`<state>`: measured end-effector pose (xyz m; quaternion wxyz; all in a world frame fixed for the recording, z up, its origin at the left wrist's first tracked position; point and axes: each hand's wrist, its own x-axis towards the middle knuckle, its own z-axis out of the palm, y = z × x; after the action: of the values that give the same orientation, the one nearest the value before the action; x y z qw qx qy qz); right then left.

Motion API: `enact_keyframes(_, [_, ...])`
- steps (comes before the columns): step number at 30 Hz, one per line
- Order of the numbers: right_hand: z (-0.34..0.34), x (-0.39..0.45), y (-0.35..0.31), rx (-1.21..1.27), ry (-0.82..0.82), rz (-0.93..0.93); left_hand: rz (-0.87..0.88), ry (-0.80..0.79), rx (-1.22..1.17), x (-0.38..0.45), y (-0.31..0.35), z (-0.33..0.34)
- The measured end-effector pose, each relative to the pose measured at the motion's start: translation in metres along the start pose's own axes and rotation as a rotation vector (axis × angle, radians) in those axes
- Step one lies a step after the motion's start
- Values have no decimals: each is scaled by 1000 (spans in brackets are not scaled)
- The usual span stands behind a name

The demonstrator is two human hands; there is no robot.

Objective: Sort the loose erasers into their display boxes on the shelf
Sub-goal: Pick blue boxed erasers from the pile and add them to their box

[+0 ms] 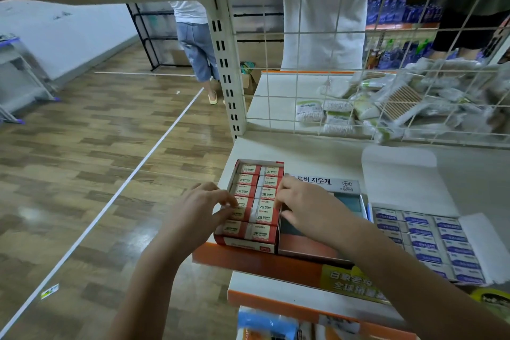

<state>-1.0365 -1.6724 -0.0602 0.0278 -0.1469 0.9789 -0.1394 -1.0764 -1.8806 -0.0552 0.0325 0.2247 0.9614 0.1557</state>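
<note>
A red display box [245, 246] stands at the left end of the shelf [317, 154], filled with two columns of red-and-white 2B erasers [266, 182]. My left hand [201, 211] pinches an eraser [244, 214] in the left column near the front. My right hand [306, 205] grips the eraser [265, 211] beside it in the right column. To the right stands a dark box [306, 246] with a Korean-lettered lid; what it holds is hidden by my right arm. Further right, a white box [400, 171] holds blue-labelled erasers [422, 240].
A wire grid [358, 63] backs the shelf, with bagged goods [372, 110] piled behind it. The orange shelf edge [262, 262] runs along the front; another shelf lies below. A person [197, 44] stands on the wood floor [96, 160] at the left, and others stand behind the grid.
</note>
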Motion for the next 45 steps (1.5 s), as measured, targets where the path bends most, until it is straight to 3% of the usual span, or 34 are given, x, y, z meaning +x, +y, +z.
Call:
enact_keyframes(9, [-9,1,-1,-93,-11,-46,75,-117,63,15,10,-18])
enact_keyframes(14, [-44,-9,20,-36,131,75,208,-32,78,51,50,-21])
enact_keyframes(20, [-81,-51,94,-126,213,389,455,65,81,109,148,0])
enact_keyframes(33, [-111,-257,255,-99,274,990,827,-94,276,137,429,83])
enact_keyframes(41, [-104,-378,336,11,251,1152,939,-136,201,117,559,156])
enact_keyframes(45, [-103,-420,376,-16,269,1184,853,-226,190,127,596,188])
